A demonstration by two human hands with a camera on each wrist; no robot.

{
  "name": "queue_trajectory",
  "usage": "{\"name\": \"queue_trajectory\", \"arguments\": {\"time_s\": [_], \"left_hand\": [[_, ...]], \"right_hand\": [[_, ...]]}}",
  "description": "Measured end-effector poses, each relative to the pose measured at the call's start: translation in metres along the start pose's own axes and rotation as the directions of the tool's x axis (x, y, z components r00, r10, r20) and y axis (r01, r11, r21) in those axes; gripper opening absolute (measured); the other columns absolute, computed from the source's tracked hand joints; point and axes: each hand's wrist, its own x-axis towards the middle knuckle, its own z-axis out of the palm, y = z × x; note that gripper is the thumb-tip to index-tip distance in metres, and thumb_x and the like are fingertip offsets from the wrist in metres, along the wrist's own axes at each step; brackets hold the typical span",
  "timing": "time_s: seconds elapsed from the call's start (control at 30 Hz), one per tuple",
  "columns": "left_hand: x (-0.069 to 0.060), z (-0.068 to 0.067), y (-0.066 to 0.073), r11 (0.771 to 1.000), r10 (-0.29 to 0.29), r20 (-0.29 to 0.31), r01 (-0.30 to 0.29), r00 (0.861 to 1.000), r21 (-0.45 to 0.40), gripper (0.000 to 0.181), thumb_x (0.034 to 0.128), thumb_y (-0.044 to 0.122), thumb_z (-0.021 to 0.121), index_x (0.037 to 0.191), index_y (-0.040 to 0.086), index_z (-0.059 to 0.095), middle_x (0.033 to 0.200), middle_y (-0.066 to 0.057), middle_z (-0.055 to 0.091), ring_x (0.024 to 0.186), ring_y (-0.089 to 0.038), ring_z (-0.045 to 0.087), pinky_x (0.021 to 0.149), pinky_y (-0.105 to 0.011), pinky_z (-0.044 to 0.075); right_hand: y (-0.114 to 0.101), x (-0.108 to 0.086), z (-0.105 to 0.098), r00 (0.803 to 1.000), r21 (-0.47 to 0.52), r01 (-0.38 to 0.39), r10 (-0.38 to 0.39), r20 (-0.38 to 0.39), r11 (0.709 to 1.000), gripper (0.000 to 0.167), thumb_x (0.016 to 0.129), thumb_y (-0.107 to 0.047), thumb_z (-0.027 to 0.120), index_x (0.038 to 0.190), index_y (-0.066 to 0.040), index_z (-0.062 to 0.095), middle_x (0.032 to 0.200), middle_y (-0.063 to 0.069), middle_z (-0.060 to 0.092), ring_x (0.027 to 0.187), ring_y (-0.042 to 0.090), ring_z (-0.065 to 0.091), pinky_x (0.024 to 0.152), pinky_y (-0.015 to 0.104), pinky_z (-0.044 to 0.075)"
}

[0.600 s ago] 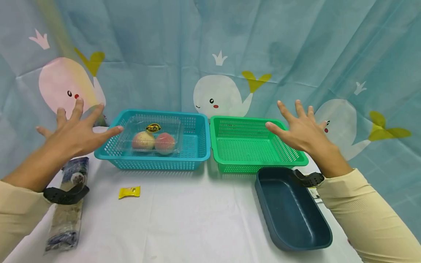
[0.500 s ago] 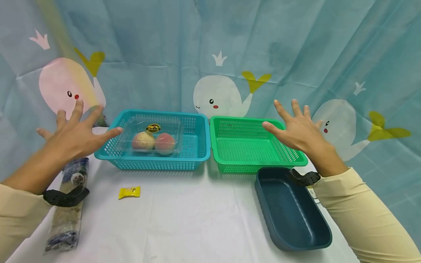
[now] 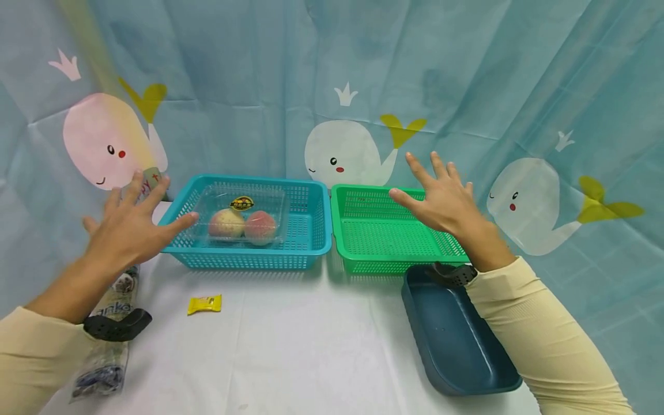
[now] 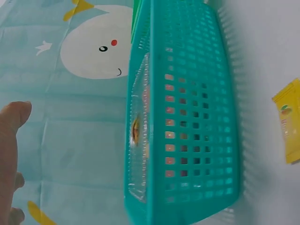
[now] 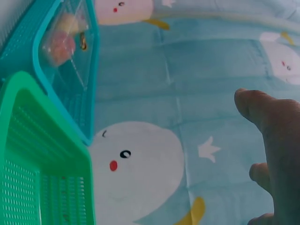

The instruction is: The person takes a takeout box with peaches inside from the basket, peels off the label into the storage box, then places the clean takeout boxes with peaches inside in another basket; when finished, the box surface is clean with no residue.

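Lying before the blue basket is a yellow packet. At the basket's left end hovers the left hand, past its right the right hand, each grip splayed wide, holding nothing. Inside the basket sits a clear box of fruit.

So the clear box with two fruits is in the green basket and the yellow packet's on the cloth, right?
No: the box with two fruits is in the blue basket, not the green basket, as the head view shows. The packet is on the cloth.
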Motion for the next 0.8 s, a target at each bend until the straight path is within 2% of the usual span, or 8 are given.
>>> {"name": "queue_trajectory", "arguments": {"time_s": [0.17, 0.43, 0.8], "left_hand": [[-0.004, 0.008, -0.005, 1.000, 0.006, 0.009, -0.006, 1.000, -0.005, 0.090, 0.0894, 0.068, 0.045, 0.156, 0.024, 0.003, 0.157, -0.011, -0.020, 0.137, -0.052, -0.012, 0.080, -0.088, -0.003], [-0.009, 0.020, -0.012, 1.000, -0.007, -0.009, 0.007, 1.000, -0.025, 0.089, 0.0895, 0.067, 0.046, 0.156, 0.022, 0.009, 0.158, -0.008, -0.019, 0.138, -0.050, -0.011, 0.081, -0.087, 0.002], [-0.012, 0.041, -0.025, 0.998, -0.026, 0.001, 0.026, 1.000, -0.055, 0.085, 0.0911, 0.065, 0.045, 0.155, 0.017, 0.016, 0.158, -0.013, -0.014, 0.137, -0.053, -0.007, 0.088, -0.084, 0.006]], "right_hand": [[-0.006, 0.008, 0.010, 0.999, 0.009, 0.029, -0.029, -0.013, 1.000, 0.082, 0.087, -0.077, 0.036, 0.154, -0.040, 0.006, 0.160, 0.014, -0.002, 0.141, 0.047, 0.000, 0.097, 0.079, 0.004], [-0.017, 0.018, 0.021, 0.997, 0.016, 0.078, -0.077, -0.026, 0.997, 0.082, 0.087, -0.076, 0.038, 0.155, -0.038, 0.011, 0.160, 0.013, 0.002, 0.140, 0.048, 0.006, 0.099, 0.076, 0.010], [-0.028, 0.033, 0.039, 0.992, 0.080, 0.122, -0.121, -0.017, 0.989, 0.081, 0.087, -0.074, 0.039, 0.155, -0.038, 0.012, 0.159, 0.015, 0.007, 0.141, 0.043, 0.011, 0.101, 0.072, 0.018]]}}
